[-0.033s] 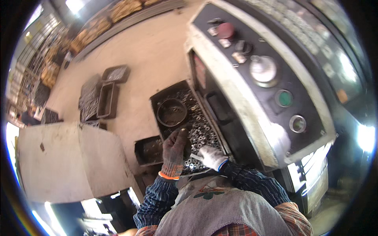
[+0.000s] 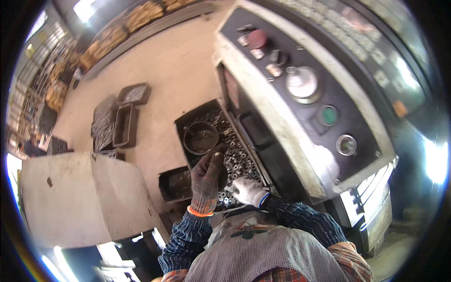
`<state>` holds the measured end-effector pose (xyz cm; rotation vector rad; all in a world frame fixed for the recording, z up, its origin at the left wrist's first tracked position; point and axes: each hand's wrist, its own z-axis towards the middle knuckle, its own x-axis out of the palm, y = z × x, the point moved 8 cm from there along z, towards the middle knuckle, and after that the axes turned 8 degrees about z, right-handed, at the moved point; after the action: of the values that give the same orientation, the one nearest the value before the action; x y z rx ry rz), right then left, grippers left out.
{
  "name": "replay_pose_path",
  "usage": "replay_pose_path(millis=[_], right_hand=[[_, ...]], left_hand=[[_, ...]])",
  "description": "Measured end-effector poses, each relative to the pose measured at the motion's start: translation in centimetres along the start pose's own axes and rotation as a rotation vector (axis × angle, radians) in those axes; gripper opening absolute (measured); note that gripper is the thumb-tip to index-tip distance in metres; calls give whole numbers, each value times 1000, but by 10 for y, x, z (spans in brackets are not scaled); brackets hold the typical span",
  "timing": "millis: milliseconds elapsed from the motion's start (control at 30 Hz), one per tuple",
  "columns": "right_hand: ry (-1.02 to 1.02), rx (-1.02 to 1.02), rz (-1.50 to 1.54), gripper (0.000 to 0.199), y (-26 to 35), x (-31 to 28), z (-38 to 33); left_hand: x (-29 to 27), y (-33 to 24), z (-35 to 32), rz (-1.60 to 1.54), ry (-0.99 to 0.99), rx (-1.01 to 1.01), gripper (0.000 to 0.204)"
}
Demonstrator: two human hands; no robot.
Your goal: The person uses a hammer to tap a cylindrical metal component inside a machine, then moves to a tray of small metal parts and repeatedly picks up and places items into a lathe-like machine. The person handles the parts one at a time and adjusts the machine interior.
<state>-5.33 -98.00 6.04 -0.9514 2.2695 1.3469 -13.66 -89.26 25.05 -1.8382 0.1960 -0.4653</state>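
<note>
My left hand (image 2: 205,181), in a dark, soiled knit glove with an orange cuff, is over the near part of a dark metal box (image 2: 180,127). Its fingers are closed together, and a small pale spot shows at their tips; what they hold, I cannot make out. To its right, my right hand (image 2: 250,191), in a white glove with a blue-edged cuff, is low over small metal nuts (image 2: 238,162) that fill much of the box. Its fingers are curled in, hiding anything between them. A round, dark bowl (image 2: 201,137) sits among the nuts beyond my left hand.
A smaller dark tray (image 2: 174,184) adjoins the box at left. Close on the right stands a machine control panel (image 2: 300,87) with knobs and buttons. A pale sheet-metal cover (image 2: 84,197) is at left. More bins (image 2: 126,124) stand on the floor farther off.
The whole view has shifted slightly, with the machine panel now further left. My right hand's fingers look more curled in; my left hand stays closed over the box.
</note>
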Motion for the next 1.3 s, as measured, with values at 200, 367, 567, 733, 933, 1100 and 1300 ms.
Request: replay_pose_path(millis=[200,367,567,733,933,1100,1300], right_hand=[[-53,-683,541,46,99,-109,-143],[-384,-1008,654,27,91,-190,-287],[-1022,-608,1201,33,-68,-229,-406],[-1455,-336,1366,46,-220,-232,-410],[-1654,-192,1527,43,-329,-263,-376],[-1662,-137,1581,48,-359,-294,-348],[-1711,-198,1784,49,-395,-307,-323]], left_hand=[[116,-120,-35,373,117,750,41],[190,-133,-50,537,195,945,42],[190,-111,-42,382,83,806,37],[183,-103,-39,468,102,1002,41],[182,-81,-7,-524,683,327,49],[162,-105,-13,512,238,802,55],[157,-96,-17,479,8,867,55]])
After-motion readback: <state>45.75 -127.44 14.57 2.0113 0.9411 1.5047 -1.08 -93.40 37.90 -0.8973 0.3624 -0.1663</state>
